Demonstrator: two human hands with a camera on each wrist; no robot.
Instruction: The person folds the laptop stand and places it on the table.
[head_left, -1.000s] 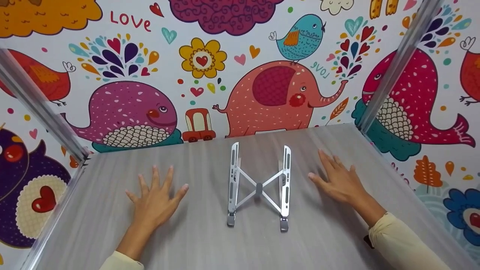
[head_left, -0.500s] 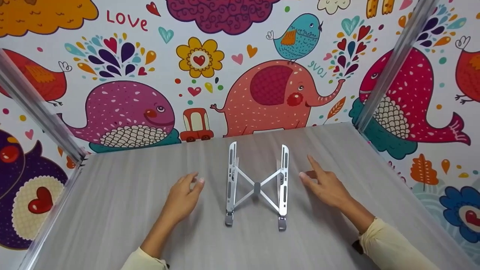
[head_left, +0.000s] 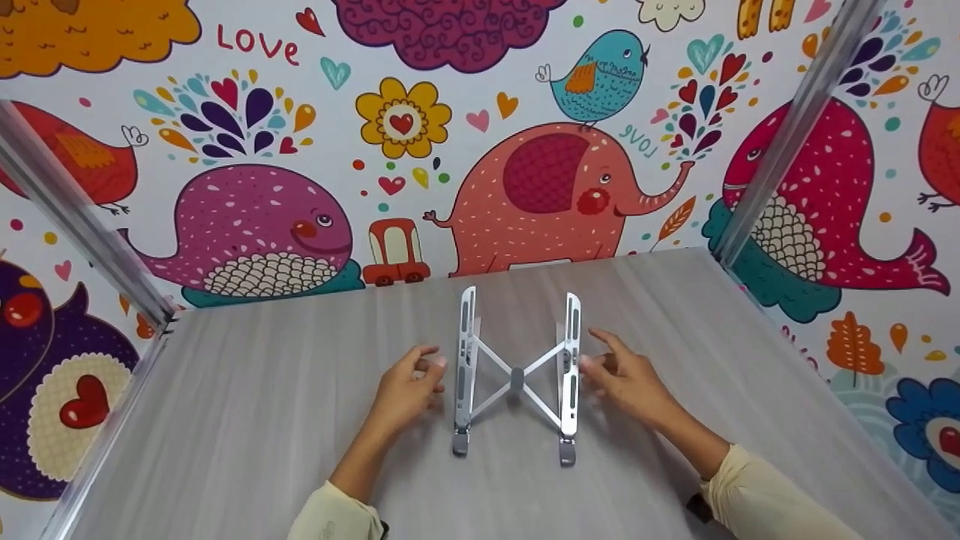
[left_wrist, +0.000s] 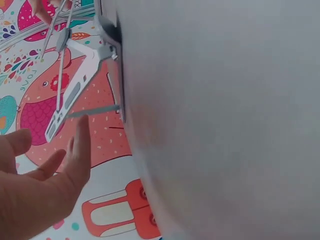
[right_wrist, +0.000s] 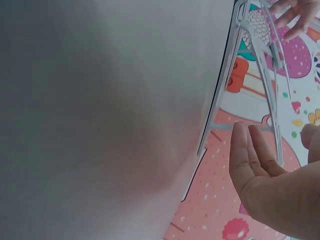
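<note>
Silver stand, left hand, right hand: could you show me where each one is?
Silver stand point(head_left: 517, 379): head view, on the grey hub where its crossed bars meet.
Left hand point(head_left: 405, 391): head view, on the back of the hand.
Right hand point(head_left: 636, 382): head view, on the back of the hand.

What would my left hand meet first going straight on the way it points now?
Likely the silver stand, at its left rail; your left hand points that way, but depth is unclear.
</note>
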